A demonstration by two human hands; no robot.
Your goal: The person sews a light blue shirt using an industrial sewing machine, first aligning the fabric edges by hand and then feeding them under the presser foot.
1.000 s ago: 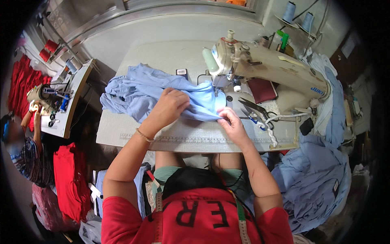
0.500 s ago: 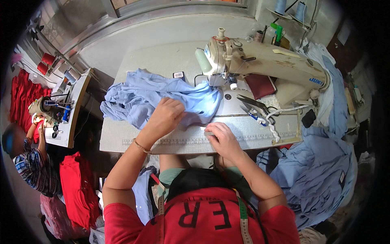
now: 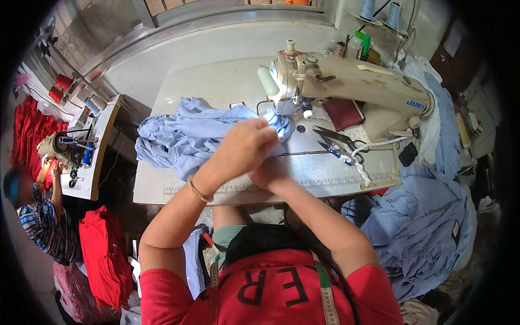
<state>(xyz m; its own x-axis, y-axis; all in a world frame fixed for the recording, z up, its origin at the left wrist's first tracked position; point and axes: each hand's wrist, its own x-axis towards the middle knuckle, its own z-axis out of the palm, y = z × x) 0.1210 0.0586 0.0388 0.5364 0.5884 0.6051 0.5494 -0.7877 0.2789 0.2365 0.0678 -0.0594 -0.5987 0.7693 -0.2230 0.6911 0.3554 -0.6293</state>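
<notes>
A light blue garment (image 3: 184, 132) lies crumpled on the sewing table, its right end bunched up beside the needle area of a beige sewing machine (image 3: 357, 76). My left hand (image 3: 246, 143) is over that end, fingers curled and pinching the cloth in front of the presser foot. Close below it, my right hand (image 3: 268, 173) reaches in at the garment's near edge; its fingers are hidden behind the left hand. Black-handled scissors (image 3: 333, 135) and a blue-handled snipper (image 3: 338, 154) lie right of the needle, with a white braided cord (image 3: 364, 176) alongside.
A dark red booklet (image 3: 344, 114) lies under the machine arm. Blue garments (image 3: 417, 227) are heaped at the right, against the table. A printed ruler strip (image 3: 216, 188) runs along the front edge. At far left, a person (image 3: 46, 227) works at another machine with red cloth.
My left hand has moved right and toward the needle. My right hand has shifted left, partly under it. The garment's right end, spread flat before, is now bunched up.
</notes>
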